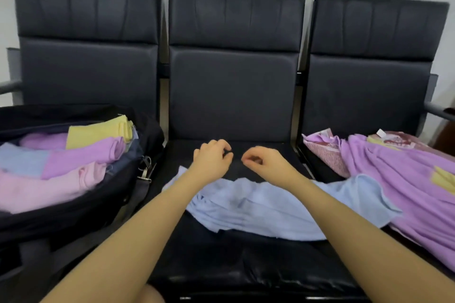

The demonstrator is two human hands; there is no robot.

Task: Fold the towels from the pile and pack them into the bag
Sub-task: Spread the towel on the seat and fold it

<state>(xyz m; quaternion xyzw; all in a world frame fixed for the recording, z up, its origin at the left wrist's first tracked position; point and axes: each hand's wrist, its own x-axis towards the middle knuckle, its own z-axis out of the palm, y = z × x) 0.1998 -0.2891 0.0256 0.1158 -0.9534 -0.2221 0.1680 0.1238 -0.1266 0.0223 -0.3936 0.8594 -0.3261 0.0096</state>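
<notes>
Head view: blue towel (266, 206) lies beneath both hands (236, 157).

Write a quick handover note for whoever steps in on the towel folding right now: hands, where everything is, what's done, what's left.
Left hand and right hand: fingers curled, holding nothing, above the middle seat.
Blue towel: unfolded, rumpled on the middle seat under both forearms.
Bag: open on the left seat, with folded towels inside.
Pile: on the right seat, purple towel on top.
Left: fold blue towel, pack it, then work through the pile.
</notes>
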